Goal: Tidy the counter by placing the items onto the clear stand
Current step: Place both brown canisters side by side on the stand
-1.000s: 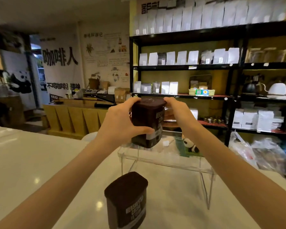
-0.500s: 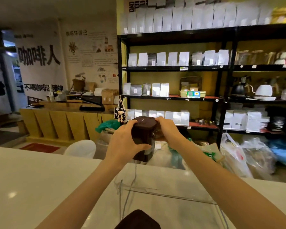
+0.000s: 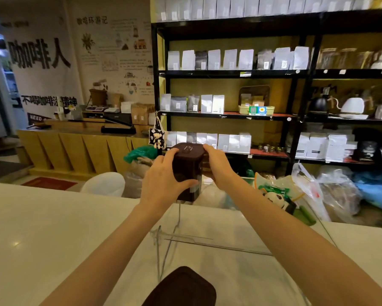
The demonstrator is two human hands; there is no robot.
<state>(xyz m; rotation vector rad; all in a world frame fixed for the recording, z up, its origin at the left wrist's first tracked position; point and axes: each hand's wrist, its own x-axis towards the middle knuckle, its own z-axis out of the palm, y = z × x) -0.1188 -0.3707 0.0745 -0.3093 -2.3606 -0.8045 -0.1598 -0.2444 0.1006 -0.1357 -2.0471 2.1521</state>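
Note:
A dark brown cocoa tin [image 3: 188,171] stands upright at the far edge of the clear stand [image 3: 221,247], held from both sides. My left hand [image 3: 161,184] wraps its left side with the thumb across the front. My right hand [image 3: 218,166] grips its right side and lid edge. Whether the tin's base rests on the stand's top or hangs just above it is hard to tell. A second brown tin [image 3: 183,288] stands on the white counter [image 3: 42,235] in front of the stand; only its lid shows at the bottom edge.
Beyond the counter's far edge lie plastic bags [image 3: 331,193], a panda toy [image 3: 276,198] and a white chair [image 3: 104,184]. Black shelves [image 3: 229,74] with white pouches fill the back wall.
The view has tilted up and moved closer, so the near tin has slid to the bottom edge. Both hands have carried the held tin down and away, to the stand's far side.

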